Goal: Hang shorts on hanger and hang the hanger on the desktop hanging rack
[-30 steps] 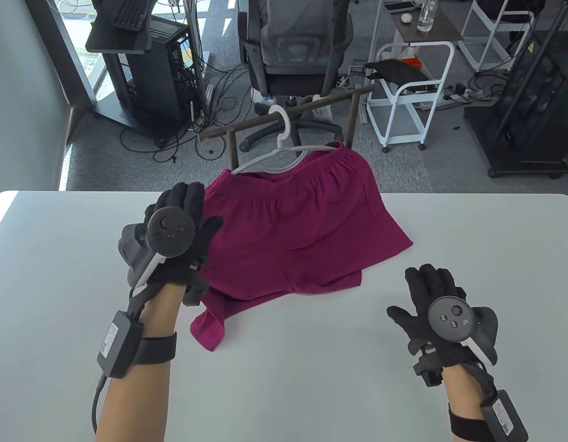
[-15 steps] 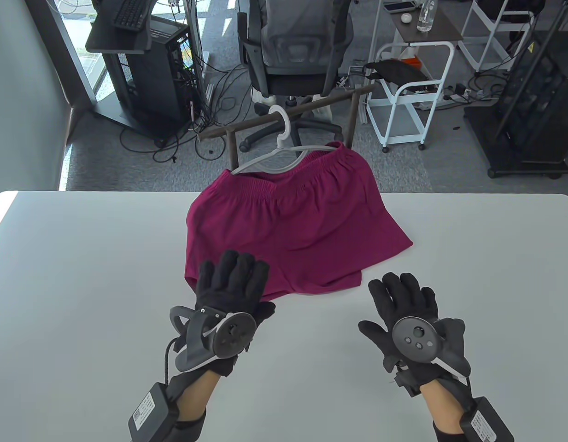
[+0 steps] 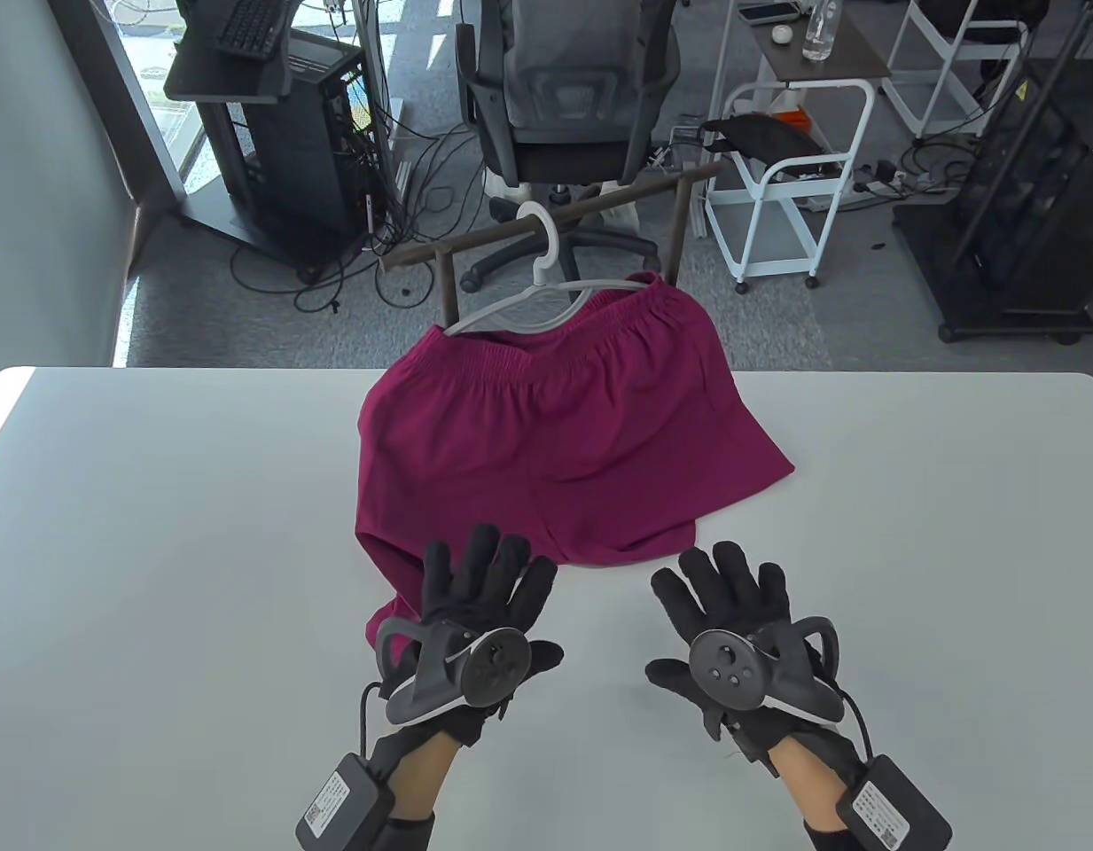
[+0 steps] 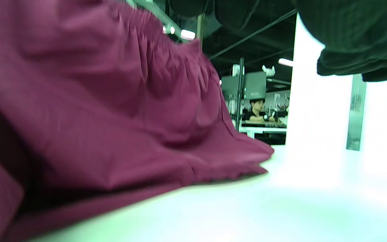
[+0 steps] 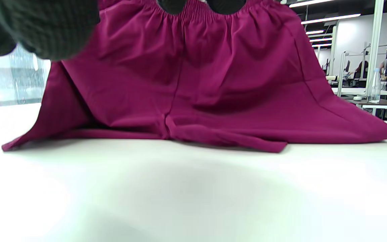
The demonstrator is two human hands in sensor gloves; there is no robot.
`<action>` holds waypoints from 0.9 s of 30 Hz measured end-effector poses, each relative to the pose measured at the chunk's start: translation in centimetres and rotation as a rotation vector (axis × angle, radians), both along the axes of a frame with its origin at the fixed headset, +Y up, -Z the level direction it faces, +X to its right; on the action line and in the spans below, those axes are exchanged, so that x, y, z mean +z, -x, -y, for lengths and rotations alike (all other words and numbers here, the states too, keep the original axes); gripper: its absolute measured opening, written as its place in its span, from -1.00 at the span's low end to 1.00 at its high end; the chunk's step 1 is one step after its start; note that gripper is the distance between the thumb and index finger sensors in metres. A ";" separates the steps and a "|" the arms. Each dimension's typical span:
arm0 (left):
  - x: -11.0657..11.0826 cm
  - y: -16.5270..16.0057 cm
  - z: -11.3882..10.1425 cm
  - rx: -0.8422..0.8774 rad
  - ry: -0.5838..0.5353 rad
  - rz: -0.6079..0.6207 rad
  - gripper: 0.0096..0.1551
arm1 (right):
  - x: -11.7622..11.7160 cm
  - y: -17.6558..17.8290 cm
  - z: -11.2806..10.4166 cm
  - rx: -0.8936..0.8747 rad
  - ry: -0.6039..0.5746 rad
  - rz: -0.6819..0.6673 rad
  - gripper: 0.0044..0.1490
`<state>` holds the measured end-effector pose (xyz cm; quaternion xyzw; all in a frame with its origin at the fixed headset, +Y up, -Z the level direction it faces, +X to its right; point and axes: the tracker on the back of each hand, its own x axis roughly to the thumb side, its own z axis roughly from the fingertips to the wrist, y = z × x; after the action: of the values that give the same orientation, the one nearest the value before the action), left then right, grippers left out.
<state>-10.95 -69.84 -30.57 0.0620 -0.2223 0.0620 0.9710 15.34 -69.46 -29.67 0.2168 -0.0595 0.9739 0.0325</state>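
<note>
Magenta shorts point(image 3: 564, 434) hang by the waistband from a white hanger point(image 3: 533, 297). The hanger's hook sits over the dark bar of the desktop rack point(image 3: 555, 217), and the shorts' legs drape onto the white table point(image 3: 156, 532). My left hand point(image 3: 480, 585) lies flat near the table's front, fingers spread over the lower left hem of the shorts point(image 4: 113, 117). My right hand point(image 3: 728, 589) rests flat on the bare table just right of the hem, holding nothing. The right wrist view shows the shorts point(image 5: 213, 84) ahead of it.
An office chair point(image 3: 564, 97) stands behind the rack. A white wire cart point(image 3: 794, 168) is at the back right and a black computer stand point(image 3: 280, 133) at the back left. A person sits at a far desk point(image 4: 257, 111).
My left hand left the shorts' left side and came down to the front hem. My right hand slid left toward the middle. The folded-out lower left leg is now mostly under my left hand.
</note>
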 end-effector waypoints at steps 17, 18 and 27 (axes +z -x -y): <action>-0.3 -1.0 1.7 -0.056 0.051 0.010 0.18 | -0.7 -0.9 1.0 0.042 0.052 0.021 0.40; -0.3 -1.1 1.7 -0.053 0.050 0.013 0.18 | -0.7 -0.9 1.0 0.040 0.053 0.021 0.40; -0.3 -0.5 1.6 -0.038 0.048 0.004 0.18 | -1.1 -1.3 1.7 0.041 0.081 0.041 0.39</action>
<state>-10.45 -71.40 -30.88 0.0344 -0.2237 0.0488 0.9728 16.59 -71.17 -30.79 0.1963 -0.0163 0.9802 0.0201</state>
